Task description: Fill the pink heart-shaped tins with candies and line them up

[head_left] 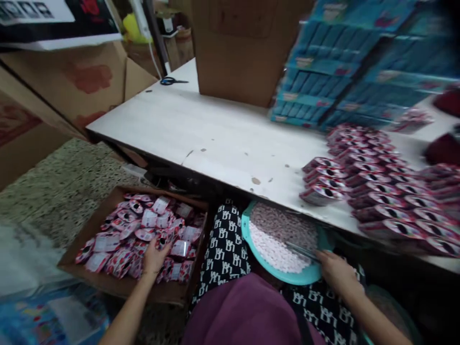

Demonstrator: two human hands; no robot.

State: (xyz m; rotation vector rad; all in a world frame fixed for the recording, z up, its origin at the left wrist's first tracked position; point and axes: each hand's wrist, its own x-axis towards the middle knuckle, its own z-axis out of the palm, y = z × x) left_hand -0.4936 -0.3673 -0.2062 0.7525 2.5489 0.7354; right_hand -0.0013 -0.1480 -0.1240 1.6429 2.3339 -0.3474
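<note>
My left hand (155,256) reaches into a cardboard box (132,292) on my left, its fingers closed on a small pink-and-red printed packet (163,238). Many similar packets (108,242) fill the box, lying in all directions. On my lap rests a round turquoise basin (253,251), with small white pieces (273,251) on the near side and greyish-brown pieces (283,221) on the far side. My right hand (336,270), at the basin's right rim, is closed around a thin, long metal tool (302,250) that points left over the pieces. Its exact kind is blurred.
A white table (230,139) runs across ahead of me. Rows of pink packets with dark round holes (381,199) stand on its right side, before stacked blue boxes (309,72). A tall cardboard carton (240,57) and blue-handled scissors (170,81) are at the back.
</note>
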